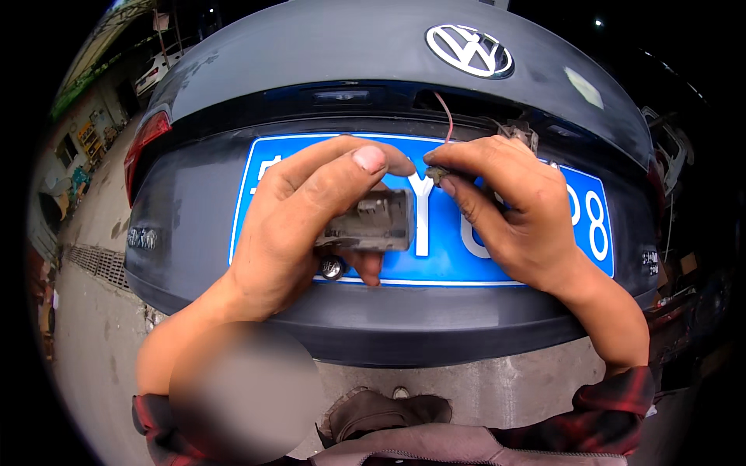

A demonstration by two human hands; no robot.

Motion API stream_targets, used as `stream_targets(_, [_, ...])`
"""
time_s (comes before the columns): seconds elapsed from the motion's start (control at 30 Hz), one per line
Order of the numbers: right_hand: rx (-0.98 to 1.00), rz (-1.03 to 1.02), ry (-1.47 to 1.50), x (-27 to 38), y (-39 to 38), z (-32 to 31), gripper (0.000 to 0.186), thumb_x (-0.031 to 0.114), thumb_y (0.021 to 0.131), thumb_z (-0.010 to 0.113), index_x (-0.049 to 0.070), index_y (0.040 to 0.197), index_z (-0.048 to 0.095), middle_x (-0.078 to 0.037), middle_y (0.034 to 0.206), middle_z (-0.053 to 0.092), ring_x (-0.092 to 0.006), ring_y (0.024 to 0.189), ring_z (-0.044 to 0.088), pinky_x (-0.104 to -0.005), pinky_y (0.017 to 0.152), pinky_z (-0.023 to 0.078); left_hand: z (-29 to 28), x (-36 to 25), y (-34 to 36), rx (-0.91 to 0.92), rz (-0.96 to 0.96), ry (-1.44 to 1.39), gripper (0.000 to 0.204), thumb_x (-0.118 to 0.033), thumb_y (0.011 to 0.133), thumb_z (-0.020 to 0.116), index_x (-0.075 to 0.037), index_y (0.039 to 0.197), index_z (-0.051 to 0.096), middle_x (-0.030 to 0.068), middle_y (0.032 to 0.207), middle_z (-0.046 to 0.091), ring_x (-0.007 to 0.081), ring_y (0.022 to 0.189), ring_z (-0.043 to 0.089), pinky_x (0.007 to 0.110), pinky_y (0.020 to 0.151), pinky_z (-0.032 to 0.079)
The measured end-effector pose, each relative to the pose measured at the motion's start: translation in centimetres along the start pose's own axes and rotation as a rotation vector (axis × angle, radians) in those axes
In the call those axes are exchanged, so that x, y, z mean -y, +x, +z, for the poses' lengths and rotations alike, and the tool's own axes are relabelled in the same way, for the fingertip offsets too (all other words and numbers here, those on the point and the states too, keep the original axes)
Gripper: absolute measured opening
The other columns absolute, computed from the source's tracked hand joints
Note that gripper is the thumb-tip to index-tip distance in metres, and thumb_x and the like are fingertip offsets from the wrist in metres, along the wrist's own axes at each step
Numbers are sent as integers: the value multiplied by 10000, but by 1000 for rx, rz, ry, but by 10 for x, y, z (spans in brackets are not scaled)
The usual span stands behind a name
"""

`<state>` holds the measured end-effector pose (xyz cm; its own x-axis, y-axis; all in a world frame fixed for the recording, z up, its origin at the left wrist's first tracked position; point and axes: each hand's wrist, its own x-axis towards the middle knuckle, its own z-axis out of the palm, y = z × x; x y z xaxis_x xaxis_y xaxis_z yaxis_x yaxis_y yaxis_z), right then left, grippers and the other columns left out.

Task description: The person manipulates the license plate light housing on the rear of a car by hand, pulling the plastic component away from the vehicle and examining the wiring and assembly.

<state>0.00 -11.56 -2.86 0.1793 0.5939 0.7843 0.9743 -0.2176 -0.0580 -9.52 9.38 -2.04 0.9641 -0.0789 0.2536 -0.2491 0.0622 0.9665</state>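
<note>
A: What is leftmost?

B: A red tail lamp (148, 144) on a dark grey car (311, 54), well to the left of all the fingers.

A: And the left hand?

B: The left hand (287, 213) is curled, its fingers grasping a smoky, see-through plastic housing (373, 221). The thumb and index finger lie above it; another fingertip shows below. A round, dark cap (332, 268) sits just left of that lower fingertip.

A: What is behind the fingers?

B: A blue licence plate (458, 268), partly covered by both hands.

A: Further right?

B: The right hand (524, 206) pinches a small connector (435, 175) between thumb and index finger, apart from the housing. A thin pinkish wire (448, 120) rises just above that pinch. Beyond the right knuckles, a clear plastic piece (519, 134) shows.
</note>
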Motion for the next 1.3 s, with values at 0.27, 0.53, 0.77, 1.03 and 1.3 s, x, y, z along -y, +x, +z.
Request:
stream_targets(0.27, [-81,31,18,6,2,-1,225,5,820,722,41,1040,689,-74,873,704,-223,763,646,-348,676,439,-15,-24,40,359,-125,672,387,-322,882,785,22,1026,683,37,708,676,61,660,595,216,588,456])
stream_targets(0.53, [42,83,-36,7,-1,1,508,-67,738,725,17,1229,620,-80,908,732,-224,823,674,-340,756,443,-8,-6,39,251,-125,502,305,-274,987,661,12,883,672,15,662,644,32,611,542,224,524,404])
stream_targets(0.77, [-43,38,-52,3,3,-2,475,-105,742,692,-13,1204,628,-99,913,722,-244,836,642,-337,750,456,-9,-9,32,220,-57,589,230,-180,965,671,40,898,674,52,682,684,52,614,600,217,559,466])
stream_targets(1.03, [1,22,-144,-5,14,-7,326,-61,768,719,7,1085,688,-131,970,695,-268,839,628,-355,757,480,-6,0,28,180,56,579,138,-90,933,676,48,927,668,77,693,711,83,624,667,217,562,503])
stream_targets(1.3, [10,18,-133,-4,14,-9,270,-51,773,722,8,1036,696,-136,972,689,-278,862,637,-356,766,491,-8,-5,29,193,-26,562,155,-83,931,685,33,1020,633,62,675,698,49,620,630,192,574,464])
